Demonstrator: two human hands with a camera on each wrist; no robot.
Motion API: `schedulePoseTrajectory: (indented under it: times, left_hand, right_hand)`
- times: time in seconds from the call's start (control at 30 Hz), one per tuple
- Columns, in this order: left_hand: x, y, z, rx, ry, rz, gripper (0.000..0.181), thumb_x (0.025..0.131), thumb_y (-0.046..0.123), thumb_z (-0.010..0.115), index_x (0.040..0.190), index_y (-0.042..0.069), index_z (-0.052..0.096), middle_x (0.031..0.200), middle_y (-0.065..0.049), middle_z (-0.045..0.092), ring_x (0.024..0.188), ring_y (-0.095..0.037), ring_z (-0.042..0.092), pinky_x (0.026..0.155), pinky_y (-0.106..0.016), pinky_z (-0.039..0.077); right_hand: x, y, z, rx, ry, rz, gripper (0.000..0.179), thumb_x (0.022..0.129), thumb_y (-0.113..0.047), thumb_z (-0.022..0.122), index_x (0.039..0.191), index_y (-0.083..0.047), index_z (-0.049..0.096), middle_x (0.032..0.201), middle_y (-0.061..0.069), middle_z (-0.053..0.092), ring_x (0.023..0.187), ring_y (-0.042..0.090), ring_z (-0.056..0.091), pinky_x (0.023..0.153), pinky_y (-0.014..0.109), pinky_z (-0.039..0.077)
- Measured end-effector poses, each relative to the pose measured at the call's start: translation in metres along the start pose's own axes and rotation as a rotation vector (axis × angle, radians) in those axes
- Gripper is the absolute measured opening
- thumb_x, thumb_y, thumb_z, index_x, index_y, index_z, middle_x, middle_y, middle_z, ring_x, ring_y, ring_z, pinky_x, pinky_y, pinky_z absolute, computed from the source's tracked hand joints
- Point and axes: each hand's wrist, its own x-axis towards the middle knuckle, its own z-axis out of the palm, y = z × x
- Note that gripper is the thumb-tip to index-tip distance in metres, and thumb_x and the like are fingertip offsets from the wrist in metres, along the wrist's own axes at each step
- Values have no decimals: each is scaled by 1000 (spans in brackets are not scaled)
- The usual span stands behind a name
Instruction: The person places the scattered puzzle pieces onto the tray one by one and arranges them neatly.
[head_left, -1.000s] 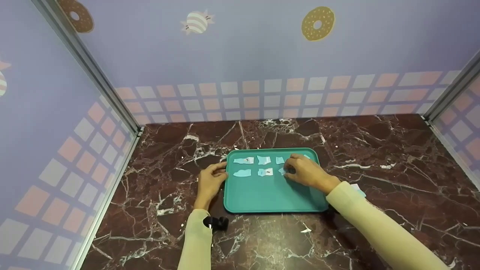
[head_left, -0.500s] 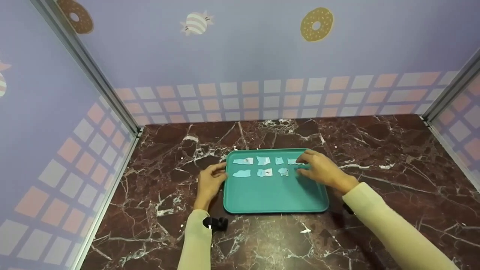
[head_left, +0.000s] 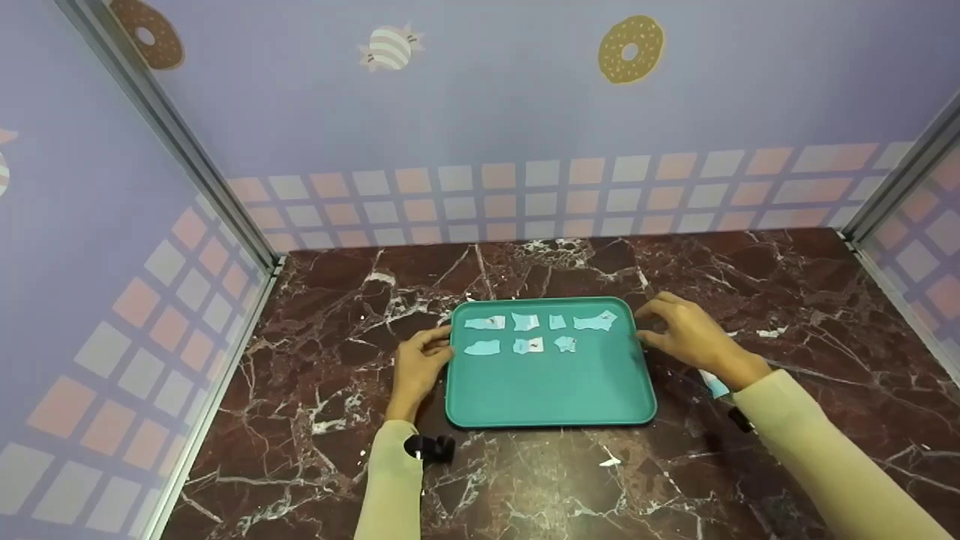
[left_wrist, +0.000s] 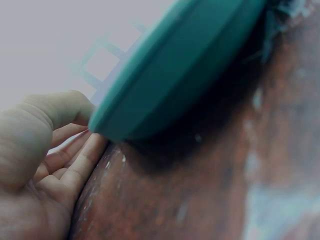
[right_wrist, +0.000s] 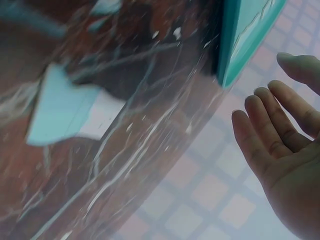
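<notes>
A teal tray (head_left: 551, 390) lies on the table with two rows of torn light-blue paper scraps, such as the torn scrap (head_left: 596, 322) at the upper right and the small scrap (head_left: 565, 344) below. At the tray's left rim my left hand (head_left: 421, 367) holds the edge; in the left wrist view the thumb and fingers meet at the rim (left_wrist: 112, 125). My right hand (head_left: 694, 339) is just off the tray's right side with nothing in it, its fingers loosely extended in the right wrist view. Below it, a blue-and-white paper scrap (right_wrist: 70, 110) lies on the table, partly hidden in the head view.
The dark red marbled table (head_left: 337, 450) carries small white bits. Another pale scrap (right_wrist: 106, 6) shows at the top of the right wrist view. Lilac panels (head_left: 495, 90) with a tile pattern wall the table at the back and sides.
My right hand has left the small lower-row scrap on the tray and moved right past the tray's rim, uncovering the upper-right scrap. The left hand has stayed at the tray's edge.
</notes>
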Motion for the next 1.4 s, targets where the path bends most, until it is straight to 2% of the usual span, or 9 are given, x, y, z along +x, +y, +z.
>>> schedulePoseTrajectory:
  times: [0.23, 0.4, 0.7, 0.83, 1.0, 1.13, 1.27, 1.37, 1.4]
  left_hand:
    - [1, -2, 1, -27, 4, 7, 35, 88, -7, 76, 124, -8, 76, 115, -24, 72, 102, -38, 74, 83, -25, 60]
    - [0, 0, 1, 0, 9, -15, 34, 88, -5, 76, 123, -5, 77, 114, -20, 73, 101, -33, 74, 83, -26, 60]
    - [0, 1, 0, 21, 20, -8, 33, 88, -4, 77, 121, -4, 78, 112, -16, 74, 98, -29, 74, 82, -27, 61]
    - [-1, 1, 0, 18, 14, -8, 33, 89, -4, 77, 122, -4, 78, 112, -16, 74, 98, -29, 75, 83, -29, 61]
    - [-2, 2, 0, 6, 10, -16, 34, 89, -5, 76, 123, -3, 78, 113, -18, 74, 99, -31, 75, 83, -30, 61]
    - [-1, 1, 1, -4, 17, -7, 34, 88, -5, 77, 122, -6, 77, 113, -21, 74, 100, -33, 75, 81, -25, 60]
    - [-9, 23, 1, -15, 25, 8, 33, 88, -11, 74, 121, -13, 74, 113, -30, 71, 101, -42, 73, 77, -17, 56]
    - [-15, 41, 0, -14, 25, 17, 32, 88, -14, 70, 120, -18, 72, 112, -34, 70, 100, -46, 72, 77, -16, 56]
    - [-16, 43, 0, -15, 23, 20, 32, 88, -14, 70, 120, -18, 72, 112, -34, 70, 100, -46, 72, 77, -15, 56]
  right_hand:
    - [-15, 14, -11, -20, 20, -7, 26, 89, -3, 84, 111, 6, 74, 106, 15, 67, 91, 37, 71, 80, 52, 60]
    - [-27, 21, -15, -33, 22, 8, 25, 90, -5, 84, 112, 3, 75, 107, 15, 68, 92, 37, 71, 82, 55, 60]
    - [-46, 31, -20, -48, 9, 42, 30, 89, -7, 86, 113, 6, 74, 107, 17, 68, 95, 41, 70, 83, 59, 58]
    - [-53, 36, -22, -68, -14, 47, 30, 89, -9, 87, 113, 5, 73, 104, 14, 68, 91, 37, 70, 79, 56, 58]
    - [-62, 41, -24, -77, -20, 27, 29, 87, -11, 89, 109, 2, 74, 99, 10, 67, 80, 27, 68, 68, 47, 58]
    - [-69, 43, -26, -57, -46, 54, 31, 87, -14, 89, 109, 2, 74, 100, 9, 67, 80, 25, 68, 69, 45, 59]
    - [-77, 46, -27, -26, -90, 100, 34, 87, -18, 90, 110, 2, 74, 101, 9, 68, 86, 28, 71, 76, 47, 61]
    - [-83, 48, -26, -29, -106, 109, 37, 85, -20, 91, 111, 1, 75, 101, 8, 69, 88, 27, 71, 77, 46, 61]
    - [-85, 49, -26, -32, -107, 111, 37, 85, -21, 91, 111, 1, 75, 101, 7, 68, 87, 26, 70, 76, 44, 61]
